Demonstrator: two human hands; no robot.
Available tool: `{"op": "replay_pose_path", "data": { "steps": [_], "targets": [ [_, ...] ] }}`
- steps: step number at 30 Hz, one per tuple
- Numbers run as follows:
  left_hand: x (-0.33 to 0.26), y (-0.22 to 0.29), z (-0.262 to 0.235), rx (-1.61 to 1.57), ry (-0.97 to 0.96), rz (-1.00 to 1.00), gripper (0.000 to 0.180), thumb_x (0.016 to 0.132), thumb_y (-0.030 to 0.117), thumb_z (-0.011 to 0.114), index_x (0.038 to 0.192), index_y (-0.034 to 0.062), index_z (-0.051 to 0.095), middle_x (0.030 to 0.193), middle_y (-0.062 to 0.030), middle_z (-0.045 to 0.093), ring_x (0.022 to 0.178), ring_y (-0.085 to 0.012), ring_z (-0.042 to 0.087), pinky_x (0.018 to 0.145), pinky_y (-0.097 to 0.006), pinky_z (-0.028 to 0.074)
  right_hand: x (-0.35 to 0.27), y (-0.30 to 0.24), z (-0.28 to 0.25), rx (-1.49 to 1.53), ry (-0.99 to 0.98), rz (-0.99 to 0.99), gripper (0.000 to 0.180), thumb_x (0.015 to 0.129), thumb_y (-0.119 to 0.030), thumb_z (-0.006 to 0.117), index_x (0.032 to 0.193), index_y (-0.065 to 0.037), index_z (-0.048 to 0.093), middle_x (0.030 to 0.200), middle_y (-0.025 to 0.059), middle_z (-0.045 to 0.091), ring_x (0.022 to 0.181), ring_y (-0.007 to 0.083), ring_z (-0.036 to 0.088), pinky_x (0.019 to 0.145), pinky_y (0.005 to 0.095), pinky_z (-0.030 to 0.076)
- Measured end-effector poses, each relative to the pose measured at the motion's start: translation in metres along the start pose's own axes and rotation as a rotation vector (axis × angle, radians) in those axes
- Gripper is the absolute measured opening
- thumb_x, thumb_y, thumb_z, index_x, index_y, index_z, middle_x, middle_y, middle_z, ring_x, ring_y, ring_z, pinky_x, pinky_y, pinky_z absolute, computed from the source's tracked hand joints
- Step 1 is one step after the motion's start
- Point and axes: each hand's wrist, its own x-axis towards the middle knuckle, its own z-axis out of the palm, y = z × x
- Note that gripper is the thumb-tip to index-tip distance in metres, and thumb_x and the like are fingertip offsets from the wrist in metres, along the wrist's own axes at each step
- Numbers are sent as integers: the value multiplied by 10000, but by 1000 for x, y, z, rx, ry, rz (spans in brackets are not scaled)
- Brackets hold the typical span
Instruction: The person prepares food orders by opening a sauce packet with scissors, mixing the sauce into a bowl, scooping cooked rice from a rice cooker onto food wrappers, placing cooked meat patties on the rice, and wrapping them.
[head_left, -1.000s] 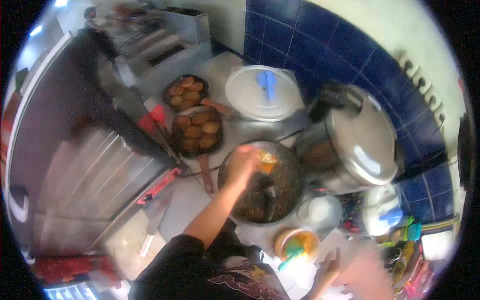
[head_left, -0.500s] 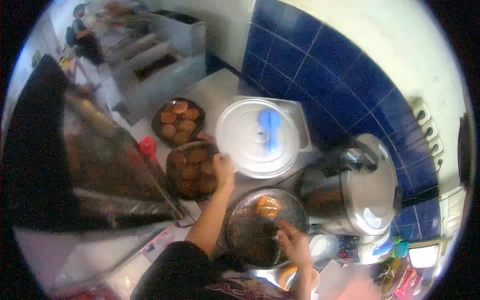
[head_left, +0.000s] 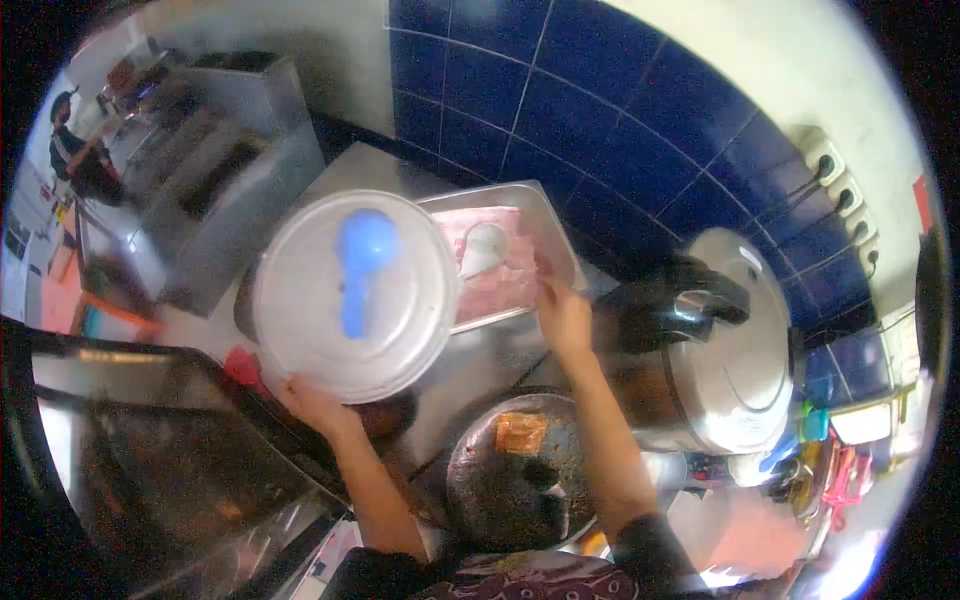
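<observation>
My left hand (head_left: 312,402) grips the near edge of a large round whitish lid (head_left: 285,300). A blue scoop (head_left: 366,255) lies on top of that lid. Behind its right side is a rectangular metal tray (head_left: 562,225) with pale pink contents (head_left: 505,285) and a white scoop-like thing (head_left: 484,248) on them. My right hand (head_left: 565,318) is at the tray's right side by the pink contents; its fingers are smeared, so their grip is unclear. Between my forearms sits a dark round pan lid (head_left: 480,500) with a black knob and an orange packet (head_left: 521,434) on it.
A large steel pot-like cooker (head_left: 735,370) with a black handle stands at the right. Red utensil (head_left: 241,366) lies left of the whitish lid. A dark, glossy appliance edge (head_left: 150,440) fills the lower left. Wall sockets (head_left: 845,200) hold cables. Another person (head_left: 85,150) stands far left.
The whitish lid with the blue scoop has moved left, uncovering the tray and hiding most of the pans of brown patties. My right hand has left the dark lid's knob for the tray.
</observation>
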Motion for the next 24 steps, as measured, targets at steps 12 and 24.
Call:
{"op": "replay_pose_path", "data": {
  "steps": [12,24],
  "targets": [
    [21,22,21,-88,192,112,417,1032,228,475,1322,-68,434,1263,-202,537,1128,-287,542,1014,-424,435,111,112,117,-595,-166,-66,399,829,-313,645,1176,-121,690,1216,195,664,1128,386,625,975,506,486],
    [13,17,21,-79,189,17,338,1050,221,429,1259,-40,482,1241,-164,573,1099,-290,577,993,-444,468,47,-20,-2,-77,173,-16,349,869,-181,610,1187,-41,580,868,273,683,792,484,657,714,531,527]
  ]
}}
